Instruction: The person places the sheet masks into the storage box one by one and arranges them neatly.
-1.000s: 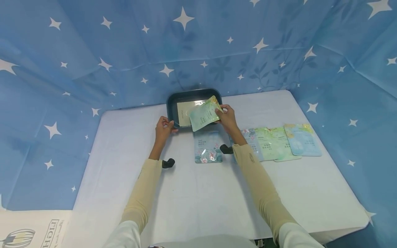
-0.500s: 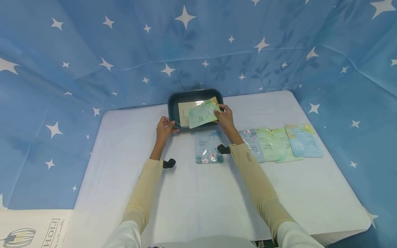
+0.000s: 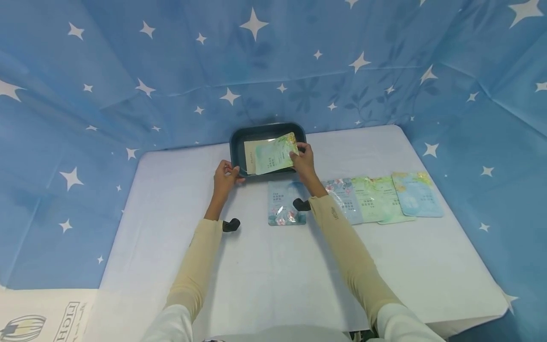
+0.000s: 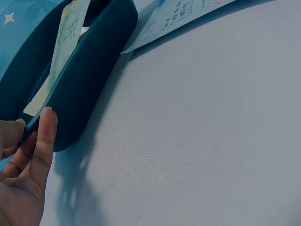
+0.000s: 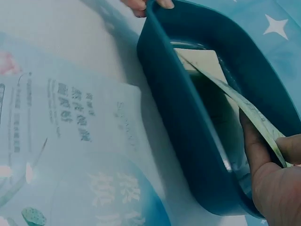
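A dark teal tray [image 3: 234, 151] stands at the back of the table. My left hand [image 3: 225, 179] pinches its near left corner, thumb inside the rim and fingers against the outer wall, as the left wrist view shows. My right hand [image 3: 304, 161] holds a green sachet [image 3: 275, 154] by its right edge, thumb on top and fingers beneath. That sachet slants inside the tray's opening, over a cream packet [image 5: 207, 61] lying on the tray floor. Just in front of the tray lies a blue floral sachet [image 3: 284, 204], partly under the right wrist's camera.
To the right, overlapping sachets lie in a row: a blue floral one [image 3: 348, 204], green ones [image 3: 371, 199] and a light blue one [image 3: 419, 194]. A starry blue curtain [image 3: 273, 57] hangs right behind the tray. The white table [image 3: 256, 275] extends toward me.
My right hand has shifted left and lowered the green sachet further into the tray, covering more of the cream packet. The left hand keeps its grip on the corner.
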### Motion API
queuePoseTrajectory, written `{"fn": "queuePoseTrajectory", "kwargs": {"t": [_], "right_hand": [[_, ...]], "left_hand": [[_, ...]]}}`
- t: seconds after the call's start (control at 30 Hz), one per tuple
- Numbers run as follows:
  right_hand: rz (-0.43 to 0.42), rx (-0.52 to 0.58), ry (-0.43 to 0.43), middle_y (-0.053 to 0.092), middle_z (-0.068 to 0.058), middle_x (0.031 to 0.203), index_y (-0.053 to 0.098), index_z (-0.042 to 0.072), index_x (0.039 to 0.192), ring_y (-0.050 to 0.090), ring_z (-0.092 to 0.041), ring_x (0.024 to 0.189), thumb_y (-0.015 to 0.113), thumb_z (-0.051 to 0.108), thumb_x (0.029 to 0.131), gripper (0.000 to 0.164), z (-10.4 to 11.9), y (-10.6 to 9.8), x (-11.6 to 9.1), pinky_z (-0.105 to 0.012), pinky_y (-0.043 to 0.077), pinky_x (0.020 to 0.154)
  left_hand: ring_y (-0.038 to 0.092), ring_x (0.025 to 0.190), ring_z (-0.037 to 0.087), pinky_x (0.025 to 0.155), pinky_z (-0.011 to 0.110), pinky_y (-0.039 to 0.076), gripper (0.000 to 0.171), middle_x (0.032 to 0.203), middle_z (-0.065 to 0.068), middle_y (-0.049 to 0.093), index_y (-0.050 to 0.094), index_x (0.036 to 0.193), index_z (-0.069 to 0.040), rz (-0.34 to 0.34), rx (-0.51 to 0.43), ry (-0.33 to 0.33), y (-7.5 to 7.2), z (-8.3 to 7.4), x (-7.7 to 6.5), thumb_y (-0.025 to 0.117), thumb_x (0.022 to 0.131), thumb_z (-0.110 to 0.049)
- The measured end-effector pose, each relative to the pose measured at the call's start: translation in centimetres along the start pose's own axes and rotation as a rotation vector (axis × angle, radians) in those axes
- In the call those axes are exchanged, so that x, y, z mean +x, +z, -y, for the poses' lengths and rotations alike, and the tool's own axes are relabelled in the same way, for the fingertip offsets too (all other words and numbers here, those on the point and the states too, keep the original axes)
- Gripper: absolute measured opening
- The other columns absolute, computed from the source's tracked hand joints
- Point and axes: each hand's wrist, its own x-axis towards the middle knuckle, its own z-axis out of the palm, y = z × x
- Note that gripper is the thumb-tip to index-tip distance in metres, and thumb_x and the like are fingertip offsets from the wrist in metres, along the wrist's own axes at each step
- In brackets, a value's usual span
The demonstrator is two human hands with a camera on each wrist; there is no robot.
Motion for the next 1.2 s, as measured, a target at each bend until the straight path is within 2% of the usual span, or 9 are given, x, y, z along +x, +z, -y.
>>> {"fn": "queuePoseTrajectory", "kwargs": {"t": [0.17, 0.3, 0.4, 0.5, 0.63, 0.77, 0.87, 1.07, 1.2], "right_hand": [[0.031, -0.049, -0.121, 0.059, -0.026, 0.114, 0.037, 0.014, 0.143, 0.047, -0.007, 0.052, 0.045, -0.006, 0.099, 0.049, -0.2, 0.1, 0.0, -0.019, 0.039, 0.039], [0.049, -0.206, -0.153, 0.06, -0.017, 0.126, 0.059, 0.005, 0.128, 0.043, -0.006, 0.052, 0.044, -0.004, 0.099, 0.033, -0.3, 0.0, -0.1, -0.018, 0.035, 0.036], [0.066, -0.327, -0.146, 0.06, -0.011, 0.133, 0.066, 0.004, 0.119, 0.049, -0.004, 0.061, 0.047, 0.0, 0.1, 0.028, -0.2, 0.0, 0.0, -0.014, 0.042, 0.04], [0.102, -0.41, -0.137, 0.055, -0.011, 0.14, 0.063, 0.004, 0.124, 0.057, -0.008, 0.074, 0.054, 0.004, 0.098, 0.028, 0.1, 0.1, 0.1, -0.013, 0.056, 0.051], [0.168, -0.489, -0.116, 0.044, -0.016, 0.148, 0.051, 0.003, 0.137, 0.068, -0.029, 0.097, 0.063, 0.002, 0.092, 0.046, 0.3, 0.4, 0.3, -0.032, 0.067, 0.075], [0.195, -0.647, -0.146, 0.04, -0.018, 0.151, 0.039, 0.005, 0.146, 0.056, -0.037, 0.122, 0.068, 0.003, 0.089, 0.063, 0.3, 0.6, 0.4, -0.048, 0.054, 0.105], [0.191, -0.777, -0.211, 0.043, -0.019, 0.149, 0.038, 0.004, 0.146, 0.046, -0.035, 0.132, 0.07, 0.006, 0.087, 0.067, 0.2, 0.7, 0.5, -0.047, 0.042, 0.117], [0.176, -0.934, -0.311, 0.058, -0.022, 0.131, 0.054, -0.001, 0.132, 0.053, -0.038, 0.124, 0.076, 0.008, 0.084, 0.053, 0.1, 1.1, 0.2, -0.051, 0.048, 0.109], [0.222, -1.002, -0.32, 0.064, -0.02, 0.123, 0.058, 0.001, 0.13, 0.062, -0.035, 0.108, 0.067, 0.011, 0.092, 0.04, 0.2, 1.2, -0.2, -0.047, 0.059, 0.091]], "left_hand": [[0.068, 0.067, 0.019, 0.079, 0.048, 0.065, 0.026, 0.076, 0.009, 0.044, 0.039, 0.106, 0.015, 0.002, -0.008, -0.007, 0.0, -0.2, 0.0, 0.058, 0.096, 0.001], [0.069, 0.067, 0.019, 0.079, 0.048, 0.065, 0.022, 0.077, 0.009, 0.044, 0.04, 0.103, 0.011, -0.001, -0.007, -0.019, 0.0, -0.3, 0.1, 0.057, 0.096, 0.0], [0.069, 0.067, 0.018, 0.079, 0.047, 0.065, 0.02, 0.077, 0.008, 0.045, 0.041, 0.102, 0.008, -0.009, 0.004, -0.027, -0.1, -0.3, 0.1, 0.058, 0.096, -0.001], [0.07, 0.066, 0.017, 0.08, 0.046, 0.065, 0.02, 0.077, 0.007, 0.045, 0.041, 0.103, 0.008, -0.012, 0.011, -0.028, -0.1, -0.3, 0.1, 0.058, 0.097, -0.002], [0.069, 0.067, 0.017, 0.08, 0.048, 0.065, 0.023, 0.077, 0.008, 0.045, 0.04, 0.105, 0.012, -0.002, 0.003, -0.021, -0.1, -0.3, 0.1, 0.057, 0.097, -0.001], [0.069, 0.068, 0.015, 0.078, 0.044, 0.066, 0.023, 0.077, 0.008, 0.045, 0.04, 0.104, 0.01, -0.001, 0.001, -0.02, 0.0, -0.3, 0.0, 0.058, 0.096, -0.001], [0.069, 0.067, 0.014, 0.076, 0.043, 0.067, 0.022, 0.077, 0.008, 0.044, 0.04, 0.104, 0.01, -0.003, -0.008, -0.017, -0.1, -0.2, 0.1, 0.058, 0.096, 0.0], [0.068, 0.066, 0.011, 0.073, 0.038, 0.068, 0.022, 0.077, 0.007, 0.044, 0.04, 0.103, 0.008, -0.006, -0.043, -0.02, -0.1, 1.1, 0.7, 0.059, 0.096, -0.001], [0.068, 0.064, 0.008, 0.069, 0.03, 0.068, 0.022, 0.077, 0.004, 0.044, 0.041, 0.101, 0.004, -0.024, -0.05, -0.015, -0.1, 2.3, 1.2, 0.06, 0.096, -0.005]]}}
